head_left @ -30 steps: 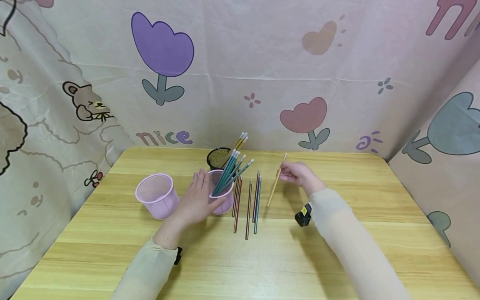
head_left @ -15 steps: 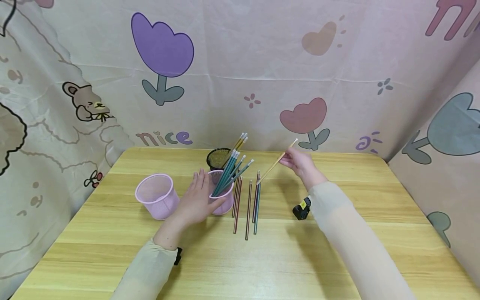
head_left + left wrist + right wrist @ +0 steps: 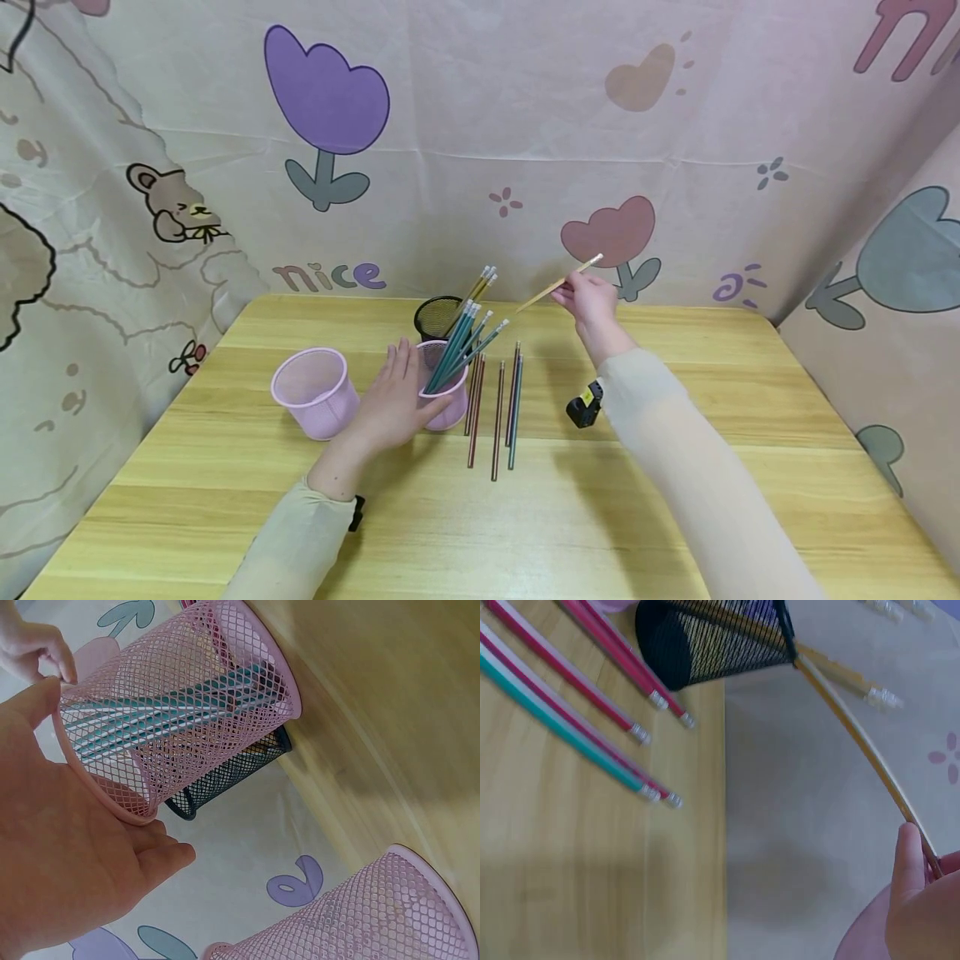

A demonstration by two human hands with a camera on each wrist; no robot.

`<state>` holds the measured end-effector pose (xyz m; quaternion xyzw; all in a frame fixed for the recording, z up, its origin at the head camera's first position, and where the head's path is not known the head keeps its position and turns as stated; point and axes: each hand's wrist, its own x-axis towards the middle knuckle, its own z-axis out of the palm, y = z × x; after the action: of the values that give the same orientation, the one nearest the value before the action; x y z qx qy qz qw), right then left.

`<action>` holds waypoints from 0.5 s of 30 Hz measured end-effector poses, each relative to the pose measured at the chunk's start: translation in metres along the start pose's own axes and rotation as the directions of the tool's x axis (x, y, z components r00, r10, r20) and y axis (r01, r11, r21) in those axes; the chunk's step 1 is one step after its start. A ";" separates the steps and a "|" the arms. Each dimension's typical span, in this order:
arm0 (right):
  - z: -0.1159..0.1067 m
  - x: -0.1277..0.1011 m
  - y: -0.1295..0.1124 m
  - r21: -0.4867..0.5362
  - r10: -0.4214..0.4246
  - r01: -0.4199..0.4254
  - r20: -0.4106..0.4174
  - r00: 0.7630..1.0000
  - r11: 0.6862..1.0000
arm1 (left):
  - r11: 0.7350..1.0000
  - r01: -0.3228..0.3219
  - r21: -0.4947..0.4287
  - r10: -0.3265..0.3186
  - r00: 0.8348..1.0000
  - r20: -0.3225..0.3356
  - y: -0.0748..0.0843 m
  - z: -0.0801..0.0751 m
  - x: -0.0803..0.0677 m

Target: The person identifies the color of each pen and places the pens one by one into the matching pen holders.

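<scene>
Under both our hands lies the wooden counter [image 3: 675, 467], backed by a printed cloth with tulips [image 3: 326, 92]. Our left hand [image 3: 390, 400] rests against the near side of a pink mesh cup [image 3: 448, 410], palm on the mesh and fingers straight; the left wrist view shows the thumb lying along the cup's rim, so this grip is flat and unclenched, wrapped round nothing. Inside that cup, just beyond the fingers, a bunch of teal pencils [image 3: 461, 346] leans away to the right. To the left of this hand, close by but apart from it, stands a second pink mesh cup [image 3: 313, 392]. Beyond the fingertips, behind the filled cup, sits a black mesh cup [image 3: 437, 317] with yellow pencils [image 3: 480, 283] slanting out of it.

Our right hand [image 3: 592, 302] is raised above the far part of the counter, and its grip pinches one yellow pencil [image 3: 558, 285] between thumb and fingers near the eraser end. The pencil runs down and leftward from the hand, its tip toward the black cup; the right wrist view shows it reaching close to the cup's rim, though we cannot tell whether it touches.

Below and left of this hand, red and teal pencils [image 3: 498, 408] lie side by side on the counter, just right of the filled pink cup.
</scene>
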<state>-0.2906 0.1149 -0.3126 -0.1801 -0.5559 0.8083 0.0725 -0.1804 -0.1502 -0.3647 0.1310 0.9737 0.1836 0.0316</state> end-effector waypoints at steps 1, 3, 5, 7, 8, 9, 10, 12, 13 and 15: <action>0.003 -0.001 0.000 0.012 -0.005 0.005 -0.002 1.000 1.000 | 1.000 0.003 0.000 -0.003 1.000 0.004 0.000 0.000 0.000; 0.010 -0.003 0.000 0.032 -0.021 0.021 0.008 1.000 0.999 | 1.000 0.007 0.001 -0.007 1.000 0.008 0.000 -0.001 0.000; 0.016 -0.004 0.001 0.045 -0.033 0.032 0.026 0.999 0.998 | 1.000 0.009 0.001 -0.009 1.000 0.009 0.000 0.000 -0.001; 0.021 -0.006 0.003 0.044 -0.041 0.039 0.043 0.998 0.998 | 1.000 0.010 -0.002 -0.010 1.000 0.008 0.001 0.000 -0.001; 0.023 -0.006 0.003 0.044 -0.043 0.041 0.050 0.998 0.998 | 1.000 0.008 -0.002 -0.008 1.000 0.007 0.001 0.000 -0.001; 0.025 -0.006 0.004 0.044 -0.044 0.041 0.058 0.997 0.998 | 1.000 0.007 -0.003 -0.007 1.000 0.006 0.001 0.000 -0.001; 0.026 -0.007 0.005 0.039 -0.048 0.046 0.066 0.997 0.998 | 1.000 0.006 -0.001 -0.006 1.000 0.005 0.000 0.000 -0.001; 0.029 -0.007 0.008 0.023 -0.056 0.054 0.079 0.995 0.998 | 1.000 0.004 0.002 -0.004 1.000 0.006 0.001 0.000 -0.001; 0.030 -0.007 0.009 0.010 -0.063 0.062 0.085 0.994 0.998 | 1.000 0.002 0.003 -0.002 1.000 0.005 0.001 0.000 -0.001; 0.032 -0.007 0.011 -0.020 -0.078 0.080 0.101 0.992 0.997 | 1.000 0.003 0.005 -0.003 1.000 0.007 0.001 -0.001 -0.001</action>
<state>-0.2951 0.0811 -0.3109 -0.1181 -0.5753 0.8060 0.0743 -0.1799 -0.1501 -0.3640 0.1301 0.9743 0.1805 0.0349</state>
